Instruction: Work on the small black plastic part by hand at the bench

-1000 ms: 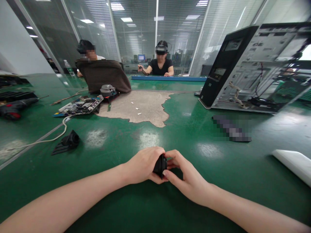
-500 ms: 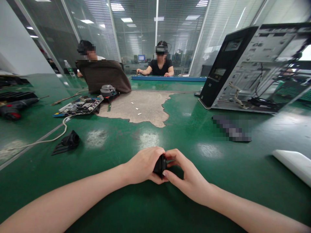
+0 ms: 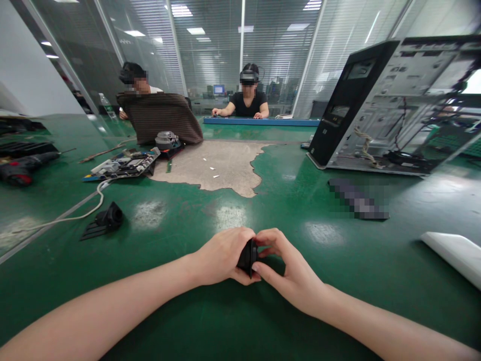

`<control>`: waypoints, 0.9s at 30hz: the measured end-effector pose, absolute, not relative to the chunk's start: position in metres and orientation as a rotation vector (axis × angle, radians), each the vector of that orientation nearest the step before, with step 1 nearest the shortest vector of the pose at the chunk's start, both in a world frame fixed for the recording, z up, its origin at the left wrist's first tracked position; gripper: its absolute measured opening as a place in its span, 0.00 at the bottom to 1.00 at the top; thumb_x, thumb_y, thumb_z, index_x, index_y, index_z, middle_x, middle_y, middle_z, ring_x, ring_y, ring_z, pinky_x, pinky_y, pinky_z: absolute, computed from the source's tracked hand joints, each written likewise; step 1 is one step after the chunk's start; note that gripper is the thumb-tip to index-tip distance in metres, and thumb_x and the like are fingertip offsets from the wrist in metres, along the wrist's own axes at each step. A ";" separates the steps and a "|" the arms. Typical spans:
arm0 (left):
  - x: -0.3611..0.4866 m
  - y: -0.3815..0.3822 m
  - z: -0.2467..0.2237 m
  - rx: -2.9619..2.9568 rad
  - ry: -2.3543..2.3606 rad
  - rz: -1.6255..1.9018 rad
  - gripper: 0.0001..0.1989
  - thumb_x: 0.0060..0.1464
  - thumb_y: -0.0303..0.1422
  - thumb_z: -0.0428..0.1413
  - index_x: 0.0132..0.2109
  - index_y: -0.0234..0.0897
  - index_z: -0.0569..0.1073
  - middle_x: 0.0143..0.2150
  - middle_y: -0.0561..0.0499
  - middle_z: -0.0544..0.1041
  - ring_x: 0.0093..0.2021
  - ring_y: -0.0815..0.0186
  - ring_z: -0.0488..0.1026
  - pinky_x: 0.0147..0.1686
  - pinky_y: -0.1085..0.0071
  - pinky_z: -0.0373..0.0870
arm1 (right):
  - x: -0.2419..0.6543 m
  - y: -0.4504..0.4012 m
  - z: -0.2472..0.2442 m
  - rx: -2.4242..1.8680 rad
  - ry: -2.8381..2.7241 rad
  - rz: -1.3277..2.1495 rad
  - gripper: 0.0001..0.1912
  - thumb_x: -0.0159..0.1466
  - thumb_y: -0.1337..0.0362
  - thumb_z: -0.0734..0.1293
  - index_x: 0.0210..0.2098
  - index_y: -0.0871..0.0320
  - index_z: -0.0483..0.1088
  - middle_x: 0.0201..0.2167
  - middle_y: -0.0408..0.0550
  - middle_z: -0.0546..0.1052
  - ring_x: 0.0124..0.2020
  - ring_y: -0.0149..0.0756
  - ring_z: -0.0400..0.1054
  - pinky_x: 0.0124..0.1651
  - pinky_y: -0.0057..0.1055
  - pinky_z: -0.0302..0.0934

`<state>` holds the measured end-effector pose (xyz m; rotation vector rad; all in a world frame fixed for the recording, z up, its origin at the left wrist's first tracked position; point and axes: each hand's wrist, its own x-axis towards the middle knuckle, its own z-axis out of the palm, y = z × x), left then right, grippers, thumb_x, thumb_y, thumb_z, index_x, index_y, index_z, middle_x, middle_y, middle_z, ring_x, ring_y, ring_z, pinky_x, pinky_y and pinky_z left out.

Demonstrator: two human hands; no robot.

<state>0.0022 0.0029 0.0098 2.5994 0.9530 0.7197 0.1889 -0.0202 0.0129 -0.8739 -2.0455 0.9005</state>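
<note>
A small black part with a raised rim (image 3: 248, 258) is held between my two hands above the green table, near its front. My left hand (image 3: 225, 255) wraps round its body from the left, palm covering much of it. From the right, my right hand (image 3: 291, 271) pinches the rim, thumb low and fingertips at the top. Because both hands cover it, I cannot tell what kind of part it is. To the left on the table lies another black plastic piece (image 3: 107, 218) with a rounded end and flat slats.
A computer tower case (image 3: 338, 110) with its side off stands right, with a blurred dark flat object (image 3: 356, 200) in front. A white panel (image 3: 454, 255) lies at the right edge. Left are a circuit board (image 3: 124, 165), a cable (image 3: 99, 200) and a power drill (image 3: 26, 163). Two people sit opposite.
My hands and the black part stay almost still; the right fingers shift very slightly at the rim. Across the table, one person's hand has moved a little.
</note>
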 end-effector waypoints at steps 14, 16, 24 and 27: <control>0.002 0.002 0.010 2.608 0.953 0.711 0.24 0.42 0.38 0.58 0.46 0.36 0.59 0.41 0.45 0.70 0.39 0.57 0.71 0.39 0.62 0.68 | 0.191 -0.021 0.019 -0.807 -2.160 0.728 0.09 0.60 0.69 0.62 0.41 0.55 0.60 0.43 0.50 0.64 0.44 0.38 0.63 0.45 0.37 0.62; 0.002 0.002 0.009 2.616 0.933 0.722 0.24 0.42 0.39 0.58 0.45 0.36 0.59 0.41 0.46 0.70 0.40 0.57 0.71 0.40 0.62 0.68 | 0.189 -0.020 0.016 -0.858 -2.092 0.810 0.12 0.59 0.69 0.63 0.41 0.55 0.59 0.42 0.49 0.65 0.42 0.37 0.64 0.43 0.37 0.63; 0.000 0.003 0.008 2.620 0.938 0.706 0.25 0.42 0.37 0.58 0.47 0.36 0.58 0.42 0.45 0.70 0.40 0.57 0.70 0.40 0.61 0.67 | 0.189 -0.021 0.016 -0.877 -2.095 0.966 0.13 0.59 0.69 0.62 0.43 0.56 0.59 0.38 0.48 0.66 0.39 0.36 0.65 0.42 0.37 0.64; 0.000 0.003 0.010 2.609 0.926 0.684 0.25 0.43 0.37 0.58 0.47 0.36 0.58 0.42 0.45 0.70 0.40 0.57 0.70 0.40 0.61 0.67 | 0.191 -0.023 0.020 -0.790 -2.164 0.773 0.13 0.58 0.71 0.63 0.42 0.56 0.60 0.44 0.50 0.63 0.46 0.38 0.62 0.47 0.38 0.61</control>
